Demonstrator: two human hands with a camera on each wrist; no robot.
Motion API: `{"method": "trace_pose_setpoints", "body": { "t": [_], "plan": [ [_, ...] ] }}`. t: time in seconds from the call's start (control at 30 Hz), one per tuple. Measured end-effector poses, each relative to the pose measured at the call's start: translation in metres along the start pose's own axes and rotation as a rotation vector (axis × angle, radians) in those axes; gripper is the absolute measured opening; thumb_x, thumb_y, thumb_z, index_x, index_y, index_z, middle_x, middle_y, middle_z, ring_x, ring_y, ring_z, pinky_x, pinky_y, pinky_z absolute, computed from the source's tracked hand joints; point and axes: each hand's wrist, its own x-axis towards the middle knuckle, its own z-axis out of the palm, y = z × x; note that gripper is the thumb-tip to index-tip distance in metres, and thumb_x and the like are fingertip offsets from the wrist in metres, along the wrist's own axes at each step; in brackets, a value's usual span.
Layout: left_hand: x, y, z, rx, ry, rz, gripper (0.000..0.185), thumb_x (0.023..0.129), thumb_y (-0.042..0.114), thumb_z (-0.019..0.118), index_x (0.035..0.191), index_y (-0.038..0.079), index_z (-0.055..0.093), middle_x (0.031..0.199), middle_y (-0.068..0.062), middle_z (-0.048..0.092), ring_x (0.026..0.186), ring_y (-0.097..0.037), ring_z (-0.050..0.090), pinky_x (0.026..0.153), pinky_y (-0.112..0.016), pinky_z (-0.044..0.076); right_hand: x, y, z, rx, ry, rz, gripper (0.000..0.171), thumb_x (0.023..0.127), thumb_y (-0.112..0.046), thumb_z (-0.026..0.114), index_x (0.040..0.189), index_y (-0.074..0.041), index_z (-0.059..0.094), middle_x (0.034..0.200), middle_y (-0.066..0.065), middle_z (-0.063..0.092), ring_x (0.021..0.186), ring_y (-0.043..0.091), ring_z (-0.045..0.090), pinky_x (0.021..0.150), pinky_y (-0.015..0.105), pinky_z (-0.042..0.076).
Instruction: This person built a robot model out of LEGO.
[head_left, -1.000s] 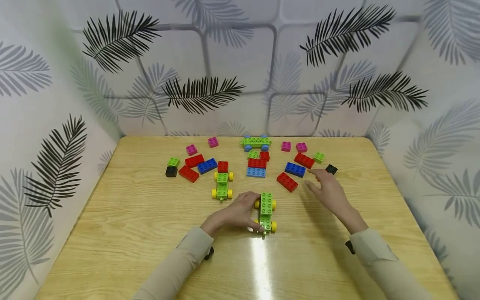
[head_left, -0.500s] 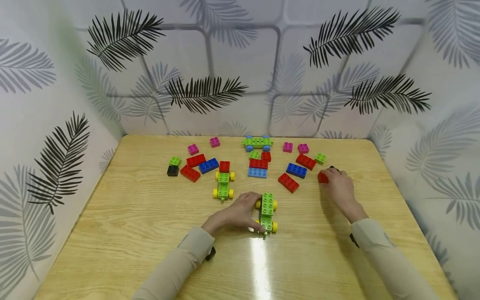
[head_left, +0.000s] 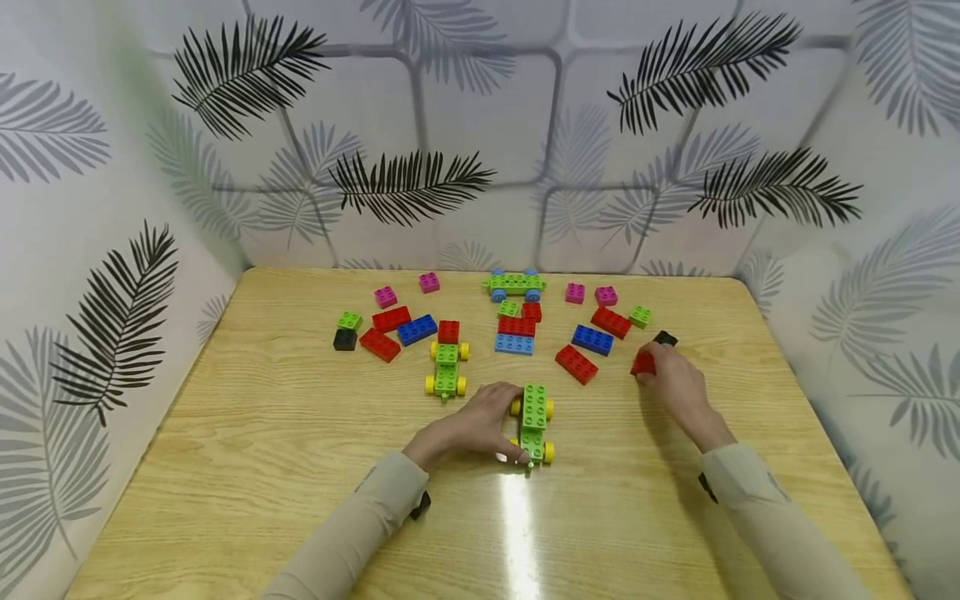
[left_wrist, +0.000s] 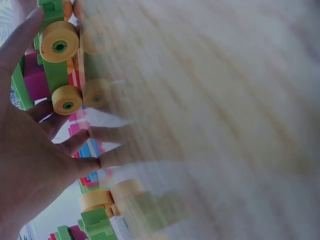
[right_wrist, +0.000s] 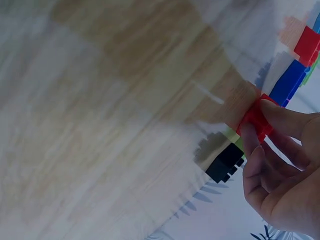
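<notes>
My left hand [head_left: 480, 421] holds a toy car [head_left: 535, 408] from its left side, thumb at the near end and fingers by the far end. The car has a green base, yellow wheels [left_wrist: 60, 42] and a long green brick on top; a magenta brick [left_wrist: 36, 77] shows under that one in the left wrist view. Over at the right, my right hand [head_left: 678, 387] pinches a red brick [right_wrist: 257, 117] between thumb and fingers, low over the table. A black brick [right_wrist: 225, 162] lies just beyond that hand. My fingers hide part of the red brick.
A second car [head_left: 447, 371] with yellow wheels stands left of centre. Behind, a green wheeled base [head_left: 514, 285] has blue wheels. Red, blue [head_left: 592, 340], green and magenta [head_left: 429, 282] bricks lie across the table's back half, before a patterned wall.
My right hand has moved right from beside the blue brick and taken hold of a red brick, then shifted it slightly nearer. The left hand stays on the car.
</notes>
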Motion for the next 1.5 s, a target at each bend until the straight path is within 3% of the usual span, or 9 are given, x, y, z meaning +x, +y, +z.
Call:
{"method": "trace_pose_setpoints", "body": {
  "t": [0.23,0.43,0.63,1.0,1.2,1.5],
  "plan": [
    [-0.002,0.0,0.0,-0.009,-0.004,-0.011,0.099,0.073,0.047,0.081,0.148,0.007,0.03,0.15,-0.009,0.036,0.142,-0.026,0.023,0.115,-0.042,0.02,-0.007,-0.017,-0.003,0.053,0.13,-0.097,0.033,0.084,-0.009,0.074,0.114,-0.001,0.063,0.1,0.017,0.061,0.075,0.028,0.06,0.057,0.041,0.051],
    [-0.003,0.0,-0.001,-0.008,0.0,-0.012,0.1,0.072,0.049,0.081,0.147,0.007,0.03,0.149,-0.009,0.036,0.142,-0.026,0.023,0.115,-0.043,0.021,-0.012,-0.046,-0.013,0.138,0.219,-0.223,0.033,0.085,-0.009,0.074,0.115,0.0,0.063,0.102,0.015,0.062,0.078,0.027,0.061,0.061,0.041,0.052],
    [-0.002,0.0,0.0,-0.006,-0.002,-0.01,0.099,0.072,0.05,0.081,0.147,0.008,0.031,0.149,-0.009,0.036,0.142,-0.026,0.023,0.115,-0.042,0.02,-0.02,-0.079,-0.017,0.231,0.172,-0.312,0.035,0.083,-0.005,0.074,0.116,-0.001,0.063,0.107,0.014,0.064,0.083,0.026,0.062,0.066,0.04,0.054],
    [0.001,0.0,-0.001,-0.009,0.009,-0.008,0.099,0.072,0.05,0.081,0.147,0.009,0.032,0.149,-0.007,0.037,0.141,-0.025,0.025,0.115,-0.042,0.02,-0.038,-0.129,-0.014,0.293,0.051,-0.477,0.038,0.08,-0.002,0.076,0.116,-0.004,0.064,0.107,0.007,0.065,0.081,0.018,0.061,0.068,0.031,0.054],
    [0.0,0.001,0.0,-0.021,0.009,-0.013,0.1,0.071,0.051,0.082,0.147,0.008,0.032,0.148,-0.007,0.037,0.14,-0.025,0.026,0.114,-0.042,0.022,-0.043,-0.137,-0.007,0.276,-0.005,-0.503,0.039,0.08,-0.002,0.077,0.117,-0.005,0.064,0.107,0.005,0.065,0.086,0.018,0.063,0.072,0.036,0.056],
    [0.0,0.001,0.0,-0.019,0.009,-0.001,0.097,0.071,0.05,0.082,0.146,0.01,0.033,0.146,-0.006,0.039,0.14,-0.024,0.026,0.113,-0.042,0.023,-0.043,-0.138,0.003,0.173,0.032,-0.516,0.039,0.078,-0.005,0.08,0.114,-0.007,0.067,0.108,0.004,0.066,0.091,0.019,0.065,0.077,0.035,0.055]
  ]
}}
